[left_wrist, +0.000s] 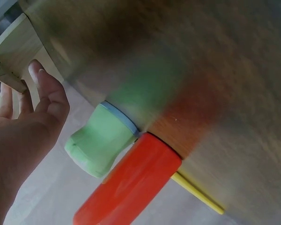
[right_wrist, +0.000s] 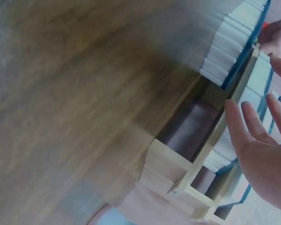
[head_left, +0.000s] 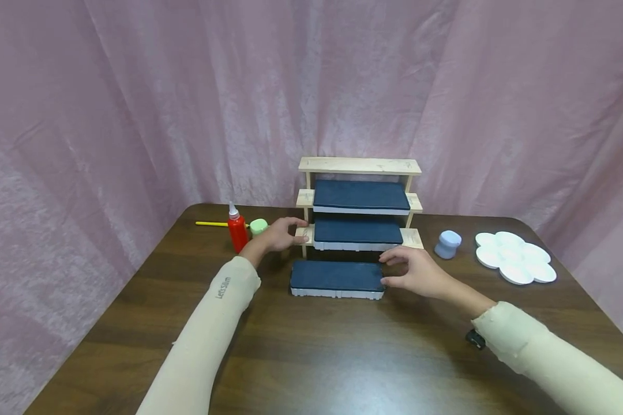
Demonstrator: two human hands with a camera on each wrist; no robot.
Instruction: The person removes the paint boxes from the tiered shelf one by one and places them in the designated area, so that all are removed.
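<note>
Three dark-blue trays (head_left: pixel 337 276) with white ribbed sides, flat and rectangular.

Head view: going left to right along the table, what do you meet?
Yellow stick → red bottle → green jar → left hand → wooden rack → right hand → blue jar → white palette.

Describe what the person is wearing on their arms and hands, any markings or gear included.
Both arms are covered to the wrist by close-fitting cream sleeves. The left sleeve carries small dark lettering near the cuff that seems to read "Let's Slim". The right sleeve shows no marking, but a small black object sits by its cuff. The left hand and right hand are bare, without gloves.
</note>
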